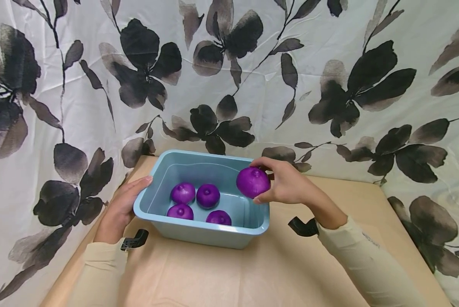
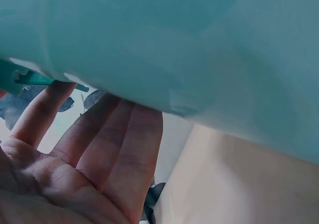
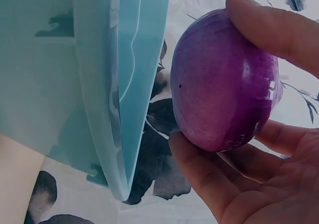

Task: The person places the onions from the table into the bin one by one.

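Observation:
A purple onion [image 1: 253, 182] is gripped by my right hand [image 1: 287, 181], thumb on its near side and fingers on its far side. In the head view it overlaps the right end of a light blue plastic bin [image 1: 202, 234]. The right wrist view shows the onion [image 3: 224, 84] beside the bin's rim [image 3: 117, 134]. My left hand [image 1: 123, 204] holds the bin's left end, thumb on the rim. Its fingers [image 2: 137, 149] reach up under the rim along the outer wall. Several more onions [image 1: 208, 196] lie on the bin's floor, mostly toward the left.
Under the bin is a tan table top [image 1: 191, 273]. A white cloth with dark flowers [image 1: 268, 89] hangs behind and around the table. Black camera mounts sit on both wrists, the right one [image 1: 303, 227] beside the bin.

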`<state>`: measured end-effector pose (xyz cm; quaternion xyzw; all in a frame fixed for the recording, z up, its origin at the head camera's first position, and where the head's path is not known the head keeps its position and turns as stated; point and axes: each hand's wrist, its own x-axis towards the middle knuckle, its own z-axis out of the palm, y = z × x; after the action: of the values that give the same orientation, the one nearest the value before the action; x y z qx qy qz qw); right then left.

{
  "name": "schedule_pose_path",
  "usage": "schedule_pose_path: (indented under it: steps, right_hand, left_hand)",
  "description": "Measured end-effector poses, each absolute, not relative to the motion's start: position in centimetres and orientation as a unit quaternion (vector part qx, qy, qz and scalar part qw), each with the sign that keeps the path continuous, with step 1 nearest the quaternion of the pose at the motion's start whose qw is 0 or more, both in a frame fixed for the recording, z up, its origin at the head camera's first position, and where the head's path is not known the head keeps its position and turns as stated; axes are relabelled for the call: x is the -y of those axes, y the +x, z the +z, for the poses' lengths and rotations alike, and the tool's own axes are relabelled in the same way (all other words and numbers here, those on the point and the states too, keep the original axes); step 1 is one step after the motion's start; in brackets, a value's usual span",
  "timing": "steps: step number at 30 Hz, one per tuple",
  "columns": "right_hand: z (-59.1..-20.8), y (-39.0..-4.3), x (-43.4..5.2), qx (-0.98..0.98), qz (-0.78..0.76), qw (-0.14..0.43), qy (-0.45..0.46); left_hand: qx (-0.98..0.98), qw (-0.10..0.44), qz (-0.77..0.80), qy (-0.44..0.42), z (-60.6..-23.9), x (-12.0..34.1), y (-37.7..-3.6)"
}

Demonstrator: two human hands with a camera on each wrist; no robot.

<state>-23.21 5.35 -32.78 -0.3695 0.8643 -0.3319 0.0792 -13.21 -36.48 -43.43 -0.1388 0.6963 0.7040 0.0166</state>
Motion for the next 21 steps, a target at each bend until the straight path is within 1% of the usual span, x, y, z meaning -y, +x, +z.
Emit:
schedule_pose_path:
  steps: [8,18,21]
  right_hand:
    - [-32.6,-24.1,-3.4,-0.874,-0.305,0.077,-0.371]
    - [-32.5,-25.3,-0.6,-0.874,-0.278,0.095,-0.386]
    - [-32.8,-25.6,-0.1,-0.879,-0.268,0.102,-0.382]
  left_hand:
    - [-0.706,0.012,0.694,-0.139,-43.4,36.6,-13.3]
    - [-0.705,0.027,0.696,-0.132,-43.5,36.7,-13.1]
    - [-0.704,0.024,0.697,-0.133,-43.4,36.7,-13.1]
